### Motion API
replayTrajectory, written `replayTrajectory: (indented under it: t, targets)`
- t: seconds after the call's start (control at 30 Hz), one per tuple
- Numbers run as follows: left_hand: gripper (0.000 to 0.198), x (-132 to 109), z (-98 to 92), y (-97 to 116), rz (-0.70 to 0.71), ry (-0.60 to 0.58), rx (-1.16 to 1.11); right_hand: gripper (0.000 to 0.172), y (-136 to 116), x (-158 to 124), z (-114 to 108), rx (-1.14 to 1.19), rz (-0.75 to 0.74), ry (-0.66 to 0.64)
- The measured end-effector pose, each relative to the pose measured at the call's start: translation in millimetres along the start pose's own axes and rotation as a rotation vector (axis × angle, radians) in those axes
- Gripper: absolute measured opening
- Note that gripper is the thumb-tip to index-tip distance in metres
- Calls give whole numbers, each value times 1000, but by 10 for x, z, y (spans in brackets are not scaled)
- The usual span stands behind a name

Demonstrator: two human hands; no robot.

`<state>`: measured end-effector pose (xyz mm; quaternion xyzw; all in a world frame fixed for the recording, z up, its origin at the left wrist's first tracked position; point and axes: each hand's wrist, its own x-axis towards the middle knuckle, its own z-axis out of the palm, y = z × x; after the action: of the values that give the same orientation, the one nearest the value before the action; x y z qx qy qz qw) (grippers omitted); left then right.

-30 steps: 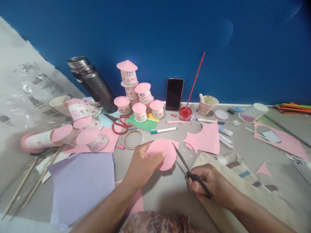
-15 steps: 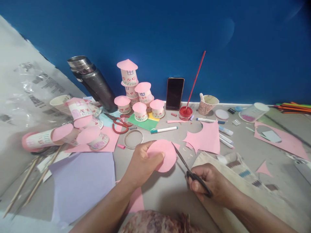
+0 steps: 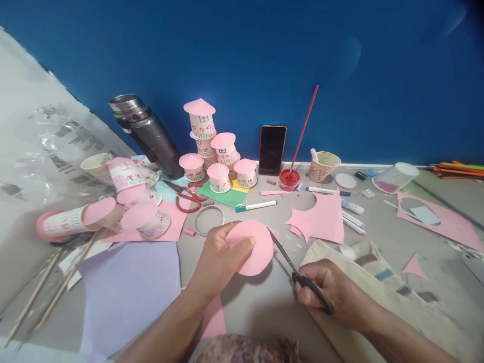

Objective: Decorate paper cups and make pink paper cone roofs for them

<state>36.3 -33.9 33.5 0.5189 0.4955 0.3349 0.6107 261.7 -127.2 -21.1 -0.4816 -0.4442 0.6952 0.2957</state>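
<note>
My left hand (image 3: pixel 223 257) pinches a round pink paper disc (image 3: pixel 254 254) between thumb and fingers, above the grey table. In my right hand (image 3: pixel 321 285) is a pair of black-handled scissors (image 3: pixel 285 256), fingers in the loops. The narrow blades point up and left, with their tip at the disc's upper right edge. Just behind the disc on the right, a bit of pink paper shows. A cut pink sheet (image 3: pixel 325 219) with curved edges lies beyond the scissors.
Pink-roofed paper-cup towers (image 3: pixel 202 126) stand behind, beside a black flask (image 3: pixel 151 138). A phone (image 3: pixel 272 149) leans on the blue wall. Red paint (image 3: pixel 289 179) holds an upright brush. Purple paper (image 3: pixel 132 292) lies left, a cloth (image 3: pixel 340 262) right, red-handled scissors (image 3: pixel 189 197) behind.
The disc has turned slightly and tilted in my left hand. My right hand and the scissors have shifted slightly down and right. The whole view has moved a little.
</note>
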Motion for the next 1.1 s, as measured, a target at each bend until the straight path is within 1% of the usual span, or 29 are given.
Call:
replayTrajectory:
  t: [0.17, 0.4, 0.67, 0.9, 1.03, 1.1]
  targets:
    - [17, 8, -20, -27, -6, -42, 56, 74, -20, 10, 9, -2, 24, -2]
    - [15, 19, -13, 37, -33, -81, 60, 75, -60, 6, 12, -41, 18, -2]
    - [16, 11, -8, 53, -35, -91, 85, 74, -107, -9, 23, -53, 23, -8]
    - [17, 27, -27, 46, -40, -80, 79, 70, -89, -5, 19, -32, 51, 12]
    - [16, 24, -47, 46, -60, -59, 20, 67, -52, 5, -15, -40, 21, -11]
    - [16, 22, -49, 44, -79, -57, -42, 67, -25, 15, -36, -37, -15, 2]
